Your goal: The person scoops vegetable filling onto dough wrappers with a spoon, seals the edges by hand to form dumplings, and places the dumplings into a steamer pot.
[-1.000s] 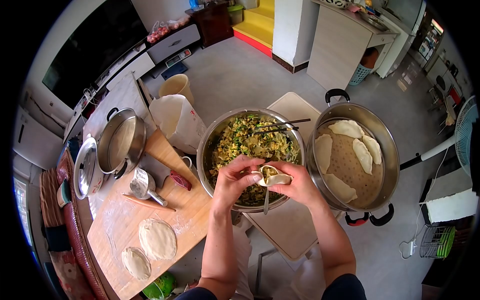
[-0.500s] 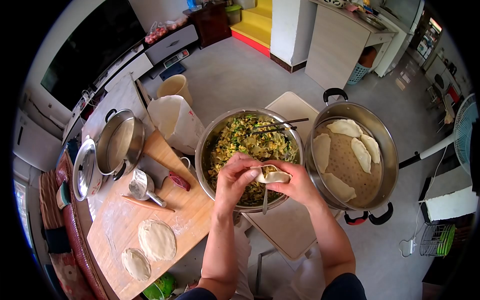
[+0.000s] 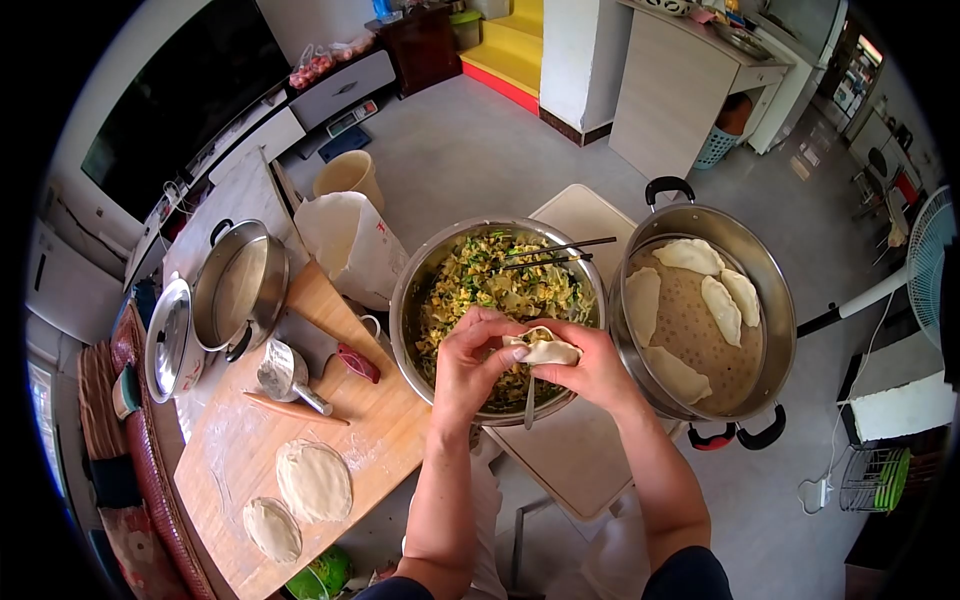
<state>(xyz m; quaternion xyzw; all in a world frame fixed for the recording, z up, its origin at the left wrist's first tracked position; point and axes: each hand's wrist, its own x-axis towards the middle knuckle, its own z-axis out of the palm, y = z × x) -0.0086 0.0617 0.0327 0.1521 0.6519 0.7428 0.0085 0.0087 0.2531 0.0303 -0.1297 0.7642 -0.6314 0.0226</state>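
Between my left hand (image 3: 474,358) and my right hand (image 3: 594,362) is a dumpling (image 3: 545,350), partly folded, with some filling showing at its open top. Fingers of both hands pinch its edges. It hangs over the near side of a large steel bowl (image 3: 399,330) of chopped yellow and green filling (image 3: 505,282). A spoon handle (image 3: 530,402) sticks out over the bowl's near rim, just below the dumpling. Dark chopsticks (image 3: 560,252) lie across the bowl's right rim. Right of the bowl, a steamer pot (image 3: 783,300) holds several finished dumplings (image 3: 722,311).
On the wooden board (image 3: 385,435) at left lie stacked dough wrappers (image 3: 314,480), a smaller stack (image 3: 272,530), a rolling pin (image 3: 295,408), a metal scoop (image 3: 285,372) and a cleaver (image 3: 305,338). Behind stand a steel pot (image 3: 275,290) and a white flour bag (image 3: 375,262). A fan (image 3: 930,265) is at far right.
My left thumb and fingers have shifted slightly along the dumpling's edge, and its opening now faces up more, with filling showing. The rest looks the same.
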